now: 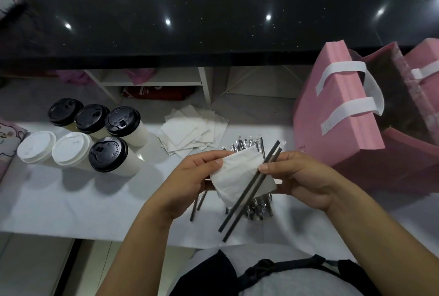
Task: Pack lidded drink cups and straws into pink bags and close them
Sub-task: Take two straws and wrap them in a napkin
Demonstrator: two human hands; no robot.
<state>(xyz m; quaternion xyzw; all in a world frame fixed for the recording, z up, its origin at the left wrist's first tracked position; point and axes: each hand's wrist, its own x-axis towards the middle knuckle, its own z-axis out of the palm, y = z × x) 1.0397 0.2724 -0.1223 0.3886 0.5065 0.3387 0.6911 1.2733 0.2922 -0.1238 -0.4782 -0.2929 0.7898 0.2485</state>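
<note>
In the head view we see the left grip [190, 177] pinching the edge of a white napkin [237, 174]. The right grip [306, 177] pinches two black straws [247, 192] against that napkin, above the white desk [71, 205]. Six lidded cups [108, 154] stand close together on the left. An open pink bag [332, 117] stands on the right. A pile of wrapped straws [247, 143] lies under both grips.

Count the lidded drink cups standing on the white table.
6, clustered at the table's left. Back row, all black-lidded: left cup, middle cup, right cup. Front row: outer white-lidded cup, inner white-lidded cup, black-lidded cup. None seems hidden.
</note>
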